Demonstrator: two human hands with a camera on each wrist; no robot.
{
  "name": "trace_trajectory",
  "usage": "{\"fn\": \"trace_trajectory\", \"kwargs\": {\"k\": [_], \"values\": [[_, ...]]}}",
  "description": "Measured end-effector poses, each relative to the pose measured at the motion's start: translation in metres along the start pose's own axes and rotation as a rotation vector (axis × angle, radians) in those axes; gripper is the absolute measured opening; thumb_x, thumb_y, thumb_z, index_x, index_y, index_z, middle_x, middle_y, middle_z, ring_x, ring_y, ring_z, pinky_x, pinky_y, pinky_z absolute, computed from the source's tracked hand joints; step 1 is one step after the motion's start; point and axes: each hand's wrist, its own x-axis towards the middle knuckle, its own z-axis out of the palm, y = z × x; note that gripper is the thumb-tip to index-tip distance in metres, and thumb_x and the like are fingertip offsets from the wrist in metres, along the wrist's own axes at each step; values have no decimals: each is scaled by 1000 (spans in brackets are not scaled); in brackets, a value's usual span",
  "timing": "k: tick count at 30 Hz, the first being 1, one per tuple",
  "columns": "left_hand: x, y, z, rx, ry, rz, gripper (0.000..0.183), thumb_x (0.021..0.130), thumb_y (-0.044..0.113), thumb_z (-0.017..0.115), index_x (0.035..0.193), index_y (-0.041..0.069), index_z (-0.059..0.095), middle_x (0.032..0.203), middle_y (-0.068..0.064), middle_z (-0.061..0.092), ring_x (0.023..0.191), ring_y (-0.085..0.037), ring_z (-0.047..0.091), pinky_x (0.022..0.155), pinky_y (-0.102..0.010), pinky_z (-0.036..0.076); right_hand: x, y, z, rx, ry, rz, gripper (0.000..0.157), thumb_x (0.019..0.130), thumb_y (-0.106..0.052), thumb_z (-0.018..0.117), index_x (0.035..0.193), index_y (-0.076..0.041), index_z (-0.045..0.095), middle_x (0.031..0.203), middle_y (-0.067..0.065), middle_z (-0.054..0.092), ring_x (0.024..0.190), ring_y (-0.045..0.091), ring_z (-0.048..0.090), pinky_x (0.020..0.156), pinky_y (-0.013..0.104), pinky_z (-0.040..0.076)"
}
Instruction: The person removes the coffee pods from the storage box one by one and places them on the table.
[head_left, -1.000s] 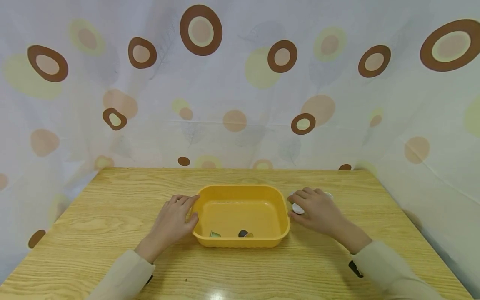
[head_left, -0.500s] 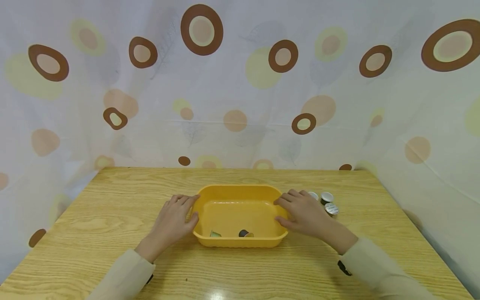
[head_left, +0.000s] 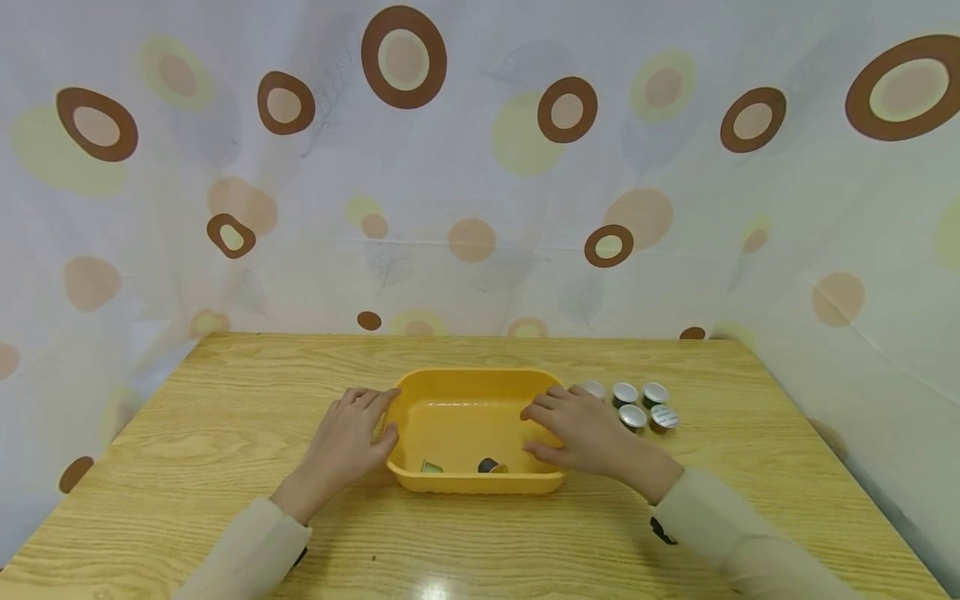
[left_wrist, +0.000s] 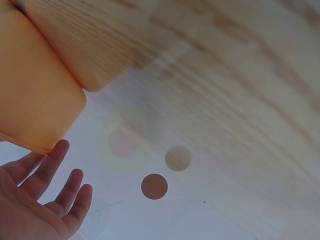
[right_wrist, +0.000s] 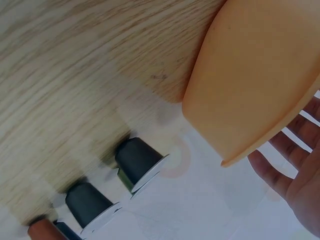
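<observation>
A yellow-orange plastic basin [head_left: 480, 483] stands mid-table. Inside, near its front wall, lie a green coffee capsule [head_left: 431, 467] and a dark coffee capsule [head_left: 489, 466] with a gold lid. My left hand [head_left: 348, 437] is at the basin's left end; its fingers are relaxed, and in the left wrist view the index fingertip is right at the rim. Over the right end reaches my right hand [head_left: 577, 429], fingers loosely bent and apart, with nothing seen between them. In the right wrist view its fingers [right_wrist: 295, 150] show beyond the rim, partly hidden by it.
To the right of the basin, several coffee capsules with pale lids stand close together, among them a printed-lid capsule [head_left: 663, 417] and a black capsule [right_wrist: 137, 160]. A patterned curtain [head_left: 480, 167] hangs behind the wooden table [head_left: 225, 417].
My right hand has moved left, from over the standing capsules to above the basin's right end, uncovering the capsules. My left hand and the basin have stayed in place.
</observation>
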Motion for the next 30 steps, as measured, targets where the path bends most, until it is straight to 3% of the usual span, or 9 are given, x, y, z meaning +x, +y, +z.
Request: {"fn": "trace_trajectory", "kwargs": {"k": [10,17,30], "values": [[0,-1,0,-1,5,1,44,86,27,52,127,13,54,111,-3,64,107,-25,52,88,-44,44,15,-8,5,37,0,-58,32,82,-41,62,102,-16,65,95,-5,65,87,14,58,77,35,49],[0,-1,0,4,14,5,44,85,26,53,127,12,54,111,-3,64,107,-26,52,87,-44,45,23,-15,6,18,-92,-56,35,84,-47,57,104,-18,64,98,-7,65,90,13,57,77,34,48],[0,0,0,9,20,5,44,85,26,54,127,12,54,111,-3,64,107,-25,52,87,-43,45,30,-22,10,87,-148,-52,38,84,-54,52,98,-21,65,97,-7,65,85,11,55,72,30,45]]}}
